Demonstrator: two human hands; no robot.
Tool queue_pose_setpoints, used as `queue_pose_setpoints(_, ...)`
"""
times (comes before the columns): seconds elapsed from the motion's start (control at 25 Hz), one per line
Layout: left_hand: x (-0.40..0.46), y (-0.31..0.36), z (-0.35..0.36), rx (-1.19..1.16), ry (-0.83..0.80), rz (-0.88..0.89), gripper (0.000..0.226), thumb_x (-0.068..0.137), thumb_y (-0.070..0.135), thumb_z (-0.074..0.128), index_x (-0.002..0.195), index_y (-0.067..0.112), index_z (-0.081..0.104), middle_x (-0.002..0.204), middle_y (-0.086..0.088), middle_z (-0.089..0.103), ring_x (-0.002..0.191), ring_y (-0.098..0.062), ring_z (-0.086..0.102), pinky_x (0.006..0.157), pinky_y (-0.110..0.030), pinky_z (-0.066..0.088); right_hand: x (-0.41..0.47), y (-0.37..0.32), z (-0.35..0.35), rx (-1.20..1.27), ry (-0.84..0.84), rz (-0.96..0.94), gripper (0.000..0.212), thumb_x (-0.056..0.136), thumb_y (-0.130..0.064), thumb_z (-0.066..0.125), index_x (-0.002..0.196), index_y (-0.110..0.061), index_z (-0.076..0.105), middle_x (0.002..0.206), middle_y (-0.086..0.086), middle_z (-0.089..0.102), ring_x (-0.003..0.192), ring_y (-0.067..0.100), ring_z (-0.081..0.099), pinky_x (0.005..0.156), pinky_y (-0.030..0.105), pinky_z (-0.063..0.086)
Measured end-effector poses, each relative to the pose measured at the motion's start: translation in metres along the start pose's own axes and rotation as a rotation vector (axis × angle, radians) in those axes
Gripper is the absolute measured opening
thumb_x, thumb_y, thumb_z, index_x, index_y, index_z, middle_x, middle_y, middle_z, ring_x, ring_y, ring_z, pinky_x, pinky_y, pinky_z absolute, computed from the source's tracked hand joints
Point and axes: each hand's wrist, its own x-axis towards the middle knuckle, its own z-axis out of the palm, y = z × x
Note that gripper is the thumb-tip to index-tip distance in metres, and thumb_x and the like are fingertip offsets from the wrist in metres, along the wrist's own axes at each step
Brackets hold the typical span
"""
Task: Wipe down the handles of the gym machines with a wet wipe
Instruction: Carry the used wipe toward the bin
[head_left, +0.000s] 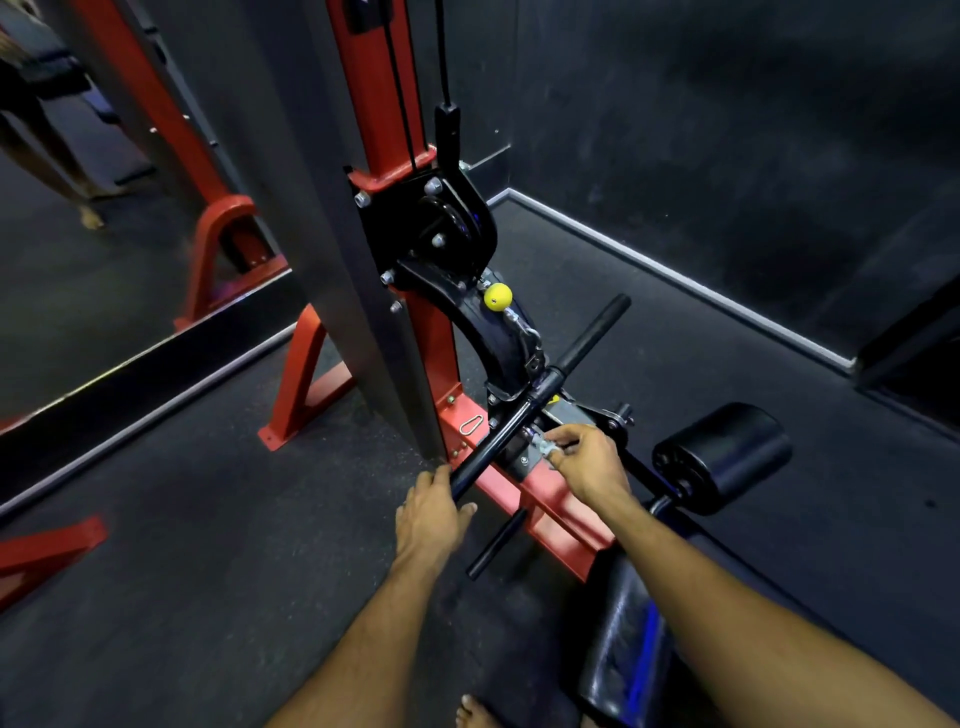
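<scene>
**Figure: 2 hands at the bar handle of a red cable machine**

The left hand (431, 512) wraps the near end of the black bar handle (540, 395), fingers curled over the top of the tube and thumb out to the side. The right hand (589, 462) pinches a small metal clip (545, 446) between thumb and fingertips, just below the bar's middle, where the bar hangs by its link from the machine. No wet wipe can be made out in either hand. The bar runs diagonally from the left hand up and right to its free grip end, crossing in front of the black pulley bracket (457, 228). A yellow knob (497, 296) sits on the curved black arm just above the bar. The red upright (379, 88) carries black cables down to the pulley. Right of the hands lies a black roller pad (727, 457); a black seat pad (618, 639) lies beneath the right forearm. A short black peg (496, 543) projects from the red base beam (550, 504). A mirror (104, 182) stands at left on the dark rubber floor (182, 597).
</scene>
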Motion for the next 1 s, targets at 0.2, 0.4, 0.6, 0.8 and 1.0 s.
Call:
queue_pose_setpoints(0.2, -0.032, 0.048, -0.008, 0.008, 0.113, 0.109, 0.058, 0.091, 0.045, 0.068, 0.143, 0.026, 0.048, 0.136, -0.004, 0.054, 0.127, -0.030, 0.056, 0.106, -0.049, 0.043, -0.031, 0.010, -0.050, 0.026, 0.063, -0.108, 0.022, 0.082, -0.004, 0.075, 0.098, -0.019, 0.078, 0.095, -0.006, 0.065, 0.070, 0.003, 0.059, 0.069, 0.007, 0.043)
queue_pose_setpoints(0.4, -0.065, 0.126, 0.028, -0.006, 0.077, 0.261, 0.054, 0.089, 0.043, 0.070, 0.138, 0.026, 0.054, 0.137, -0.004, 0.056, 0.127, -0.029, 0.057, 0.103, -0.046, 0.046, -0.092, 0.071, -0.135, 0.101, 0.183, -0.094, 0.027, 0.078, -0.007, 0.077, 0.099, -0.023, 0.073, 0.100, -0.005, 0.063, 0.078, 0.009, 0.064, 0.074, 0.012, 0.044)
queue_pose_setpoints(0.6, -0.116, 0.232, 0.072, 0.072, -0.109, 0.558, 0.051, 0.091, 0.043, 0.068, 0.138, 0.027, 0.054, 0.135, -0.003, 0.057, 0.125, -0.028, 0.058, 0.100, -0.041, 0.047, -0.186, 0.148, -0.231, 0.172, 0.440, 0.122, 0.024, 0.077, -0.015, 0.080, 0.087, -0.033, 0.068, 0.090, -0.010, 0.072, 0.077, 0.006, 0.066, 0.068, 0.017, 0.049)
queue_pose_setpoints(0.8, -0.179, 0.316, 0.132, 0.022, -0.332, 0.768, 0.052, 0.089, 0.039, 0.074, 0.136, 0.024, 0.057, 0.132, -0.005, 0.063, 0.119, -0.024, 0.063, 0.100, -0.041, 0.050, -0.309, 0.216, -0.283, 0.244, 0.715, 0.352, 0.023, 0.077, -0.014, 0.082, 0.089, -0.028, 0.069, 0.085, -0.012, 0.072, 0.064, -0.005, 0.059, 0.063, 0.015, 0.047)
queue_pose_setpoints(1.0, -0.281, 0.374, 0.215, 0.158, -0.529, 0.999, 0.052, 0.090, 0.039, 0.072, 0.138, 0.024, 0.056, 0.131, -0.002, 0.062, 0.114, -0.020, 0.064, 0.098, -0.036, 0.051, -0.430, 0.289, -0.318, 0.331, 0.911, 0.552, 0.032, 0.077, -0.007, 0.081, 0.093, -0.031, 0.066, 0.085, -0.016, 0.071, 0.064, -0.004, 0.062, 0.068, 0.019, 0.052)
